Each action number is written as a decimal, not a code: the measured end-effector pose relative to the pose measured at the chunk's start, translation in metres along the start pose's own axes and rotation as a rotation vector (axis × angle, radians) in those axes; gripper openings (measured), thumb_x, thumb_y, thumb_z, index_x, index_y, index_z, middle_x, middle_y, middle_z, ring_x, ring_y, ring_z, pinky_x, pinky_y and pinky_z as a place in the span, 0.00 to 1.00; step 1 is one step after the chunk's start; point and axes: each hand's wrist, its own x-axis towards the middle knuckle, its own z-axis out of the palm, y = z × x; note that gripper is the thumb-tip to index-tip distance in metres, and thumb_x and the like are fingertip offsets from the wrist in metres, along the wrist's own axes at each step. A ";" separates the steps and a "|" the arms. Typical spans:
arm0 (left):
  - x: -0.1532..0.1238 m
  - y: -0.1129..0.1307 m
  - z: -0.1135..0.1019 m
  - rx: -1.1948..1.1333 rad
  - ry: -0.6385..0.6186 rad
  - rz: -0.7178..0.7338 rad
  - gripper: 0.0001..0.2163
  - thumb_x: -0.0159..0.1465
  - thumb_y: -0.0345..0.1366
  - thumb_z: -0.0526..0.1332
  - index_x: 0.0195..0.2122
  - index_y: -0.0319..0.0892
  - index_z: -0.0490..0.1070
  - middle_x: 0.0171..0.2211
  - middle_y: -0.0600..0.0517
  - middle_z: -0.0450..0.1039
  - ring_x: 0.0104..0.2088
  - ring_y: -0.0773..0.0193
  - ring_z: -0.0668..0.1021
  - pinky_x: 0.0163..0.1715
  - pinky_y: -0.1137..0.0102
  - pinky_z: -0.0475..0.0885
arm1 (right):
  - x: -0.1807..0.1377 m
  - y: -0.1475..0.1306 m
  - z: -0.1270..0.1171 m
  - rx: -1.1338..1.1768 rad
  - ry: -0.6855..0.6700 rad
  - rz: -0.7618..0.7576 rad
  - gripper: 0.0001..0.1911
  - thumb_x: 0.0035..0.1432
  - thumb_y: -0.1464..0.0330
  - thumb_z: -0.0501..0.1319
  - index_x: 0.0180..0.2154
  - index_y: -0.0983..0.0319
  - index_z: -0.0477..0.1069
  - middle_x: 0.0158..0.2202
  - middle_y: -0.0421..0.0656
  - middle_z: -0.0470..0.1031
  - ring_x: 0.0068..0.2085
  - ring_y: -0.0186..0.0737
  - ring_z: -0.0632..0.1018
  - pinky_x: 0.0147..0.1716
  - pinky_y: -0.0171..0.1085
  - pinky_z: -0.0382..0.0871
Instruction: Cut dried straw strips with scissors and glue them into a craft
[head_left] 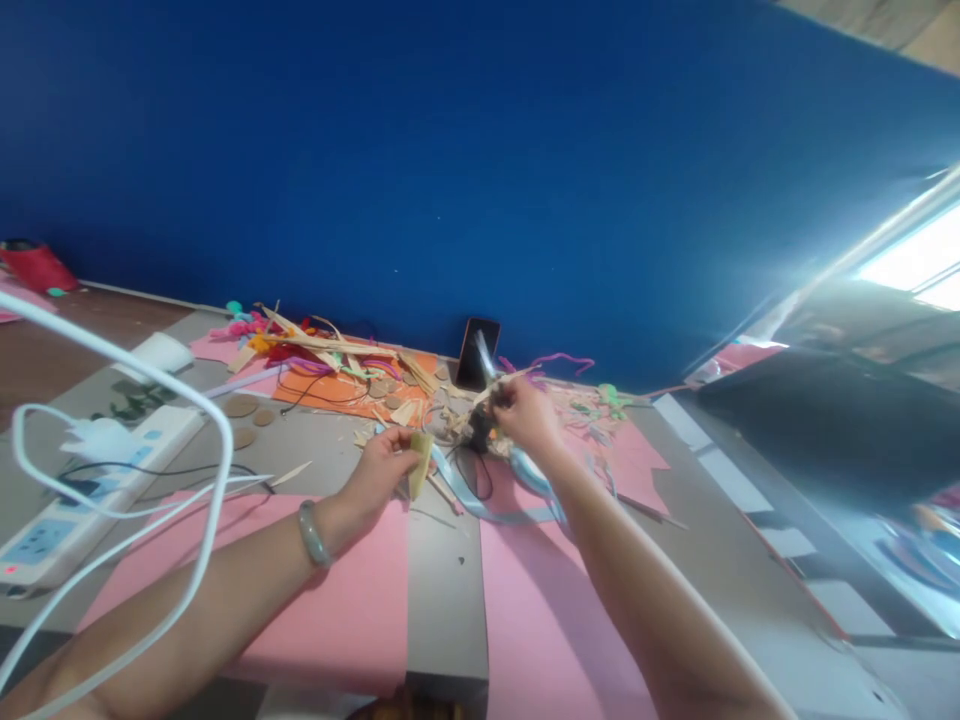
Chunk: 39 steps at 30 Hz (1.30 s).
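Observation:
My left hand (384,462), a bangle at its wrist, pinches a flat yellowish-green strip (421,466) between thumb and fingers, upright above the table. To its right, my right hand (525,412) is closed with its fingertips together beside a small dark object (480,428); what those fingers hold is blurred and I cannot make it out. Loose pale scraps lie around and behind the fingertips. Beneath both hands curves a light blue band (487,508). Just behind the right hand leans a phone (470,365) with a dark screen.
Pink sheets (330,600) cover the near table. An orange sheet (322,398) bears wood strips and coloured yarn. Round brown discs (245,438) lie leftward. A power strip (142,470) and looping white cable (223,500) occupy the left. A blue partition (450,180) stands behind.

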 end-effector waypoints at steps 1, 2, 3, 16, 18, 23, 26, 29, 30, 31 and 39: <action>0.001 -0.001 0.000 -0.012 -0.003 0.023 0.11 0.48 0.31 0.65 0.34 0.39 0.70 0.27 0.52 0.75 0.27 0.66 0.78 0.28 0.73 0.72 | 0.001 0.003 -0.008 -0.025 0.091 0.025 0.10 0.52 0.67 0.62 0.37 0.60 0.67 0.33 0.45 0.76 0.33 0.43 0.75 0.29 0.36 0.59; 0.002 -0.001 -0.001 -0.007 0.002 0.052 0.10 0.48 0.31 0.66 0.33 0.38 0.71 0.27 0.53 0.74 0.27 0.67 0.77 0.30 0.72 0.72 | -0.001 0.005 -0.015 -0.013 0.152 0.038 0.11 0.51 0.66 0.63 0.38 0.60 0.67 0.33 0.45 0.76 0.33 0.44 0.75 0.29 0.37 0.59; 0.002 0.000 -0.001 0.017 0.011 0.095 0.09 0.49 0.32 0.67 0.32 0.38 0.71 0.26 0.53 0.74 0.27 0.67 0.76 0.31 0.72 0.72 | -0.006 0.005 -0.018 0.064 0.166 0.027 0.12 0.50 0.65 0.64 0.36 0.60 0.66 0.32 0.45 0.76 0.33 0.44 0.75 0.29 0.37 0.60; -0.017 -0.002 -0.009 0.757 -0.112 0.928 0.07 0.60 0.27 0.60 0.30 0.44 0.76 0.42 0.48 0.66 0.45 0.59 0.71 0.47 0.63 0.68 | -0.081 -0.023 0.028 1.018 -0.315 0.068 0.26 0.38 0.52 0.71 0.28 0.58 0.59 0.21 0.34 0.65 0.20 0.30 0.65 0.20 0.33 0.60; -0.020 0.001 -0.008 0.747 -0.079 0.906 0.07 0.61 0.26 0.58 0.33 0.43 0.74 0.45 0.47 0.66 0.48 0.59 0.71 0.50 0.62 0.67 | -0.078 -0.018 0.026 0.989 -0.298 0.013 0.23 0.40 0.54 0.70 0.28 0.59 0.60 0.23 0.36 0.66 0.23 0.31 0.67 0.23 0.33 0.63; -0.019 0.016 -0.006 0.681 -0.008 0.791 0.14 0.60 0.35 0.63 0.48 0.43 0.70 0.52 0.44 0.68 0.53 0.54 0.71 0.55 0.61 0.64 | -0.080 -0.007 0.023 0.933 -0.552 -0.148 0.21 0.44 0.59 0.69 0.29 0.59 0.58 0.24 0.36 0.65 0.24 0.31 0.66 0.23 0.32 0.59; -0.013 0.012 -0.006 0.648 -0.187 0.485 0.12 0.59 0.40 0.65 0.42 0.42 0.75 0.37 0.48 0.76 0.37 0.60 0.77 0.40 0.69 0.70 | -0.081 -0.004 0.023 0.912 -0.562 -0.166 0.19 0.45 0.61 0.69 0.30 0.59 0.60 0.25 0.36 0.66 0.24 0.30 0.65 0.22 0.31 0.59; -0.010 0.005 -0.005 0.501 -0.252 0.252 0.11 0.59 0.41 0.66 0.38 0.40 0.77 0.31 0.49 0.77 0.31 0.63 0.77 0.32 0.72 0.70 | -0.079 -0.004 0.023 0.987 -0.456 -0.108 0.21 0.45 0.58 0.69 0.31 0.59 0.60 0.27 0.38 0.68 0.24 0.31 0.68 0.22 0.32 0.63; -0.010 0.003 -0.004 0.446 -0.263 0.204 0.11 0.57 0.40 0.67 0.38 0.39 0.76 0.31 0.49 0.77 0.30 0.64 0.77 0.31 0.72 0.70 | -0.078 -0.003 0.024 1.009 -0.419 -0.091 0.22 0.44 0.57 0.70 0.31 0.59 0.60 0.27 0.38 0.68 0.24 0.32 0.68 0.22 0.33 0.64; -0.010 0.002 -0.003 0.395 -0.280 0.162 0.13 0.55 0.39 0.69 0.39 0.39 0.76 0.30 0.49 0.77 0.30 0.64 0.77 0.31 0.73 0.70 | -0.078 -0.003 0.024 1.026 -0.382 -0.083 0.22 0.43 0.56 0.71 0.31 0.59 0.61 0.27 0.38 0.69 0.24 0.32 0.69 0.22 0.33 0.65; -0.014 0.001 0.004 0.213 -0.323 0.033 0.14 0.52 0.40 0.71 0.27 0.37 0.70 0.21 0.53 0.73 0.21 0.70 0.74 0.23 0.75 0.68 | -0.083 -0.008 0.030 1.122 -0.266 -0.062 0.24 0.40 0.57 0.74 0.29 0.59 0.62 0.26 0.37 0.71 0.25 0.33 0.71 0.24 0.33 0.67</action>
